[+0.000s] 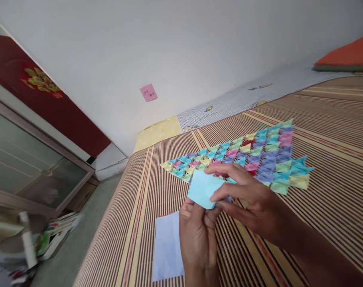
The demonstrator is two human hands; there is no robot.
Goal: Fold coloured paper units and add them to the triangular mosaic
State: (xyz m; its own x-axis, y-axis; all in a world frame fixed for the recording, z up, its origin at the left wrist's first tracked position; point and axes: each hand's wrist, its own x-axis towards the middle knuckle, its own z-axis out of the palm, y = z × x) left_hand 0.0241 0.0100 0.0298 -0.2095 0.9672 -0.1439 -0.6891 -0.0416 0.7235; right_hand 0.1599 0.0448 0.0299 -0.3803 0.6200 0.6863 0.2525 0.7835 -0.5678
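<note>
A light blue square of paper (204, 186) is held up between my two hands. My left hand (198, 223) grips it from below, with the thumb side against its lower edge. From the right, my right hand (244, 193) pinches the same paper, its fingers along the upper and right edges. Behind them, many small folded paper pieces (268, 165) in blue, green, yellow, pink and purple lie joined in a large triangular shape. A larger pale lavender sheet (168, 247) lies flat beside my left wrist, partly hidden by it.
The striped bamboo mat (127, 223) covers the bed under everything. A pink note (148, 92) is stuck on the white wall. An orange folded item (346, 56) lies at the far right. Left of the bed are a glass-paned door (34, 159) and a pile of papers (57, 235) on the floor.
</note>
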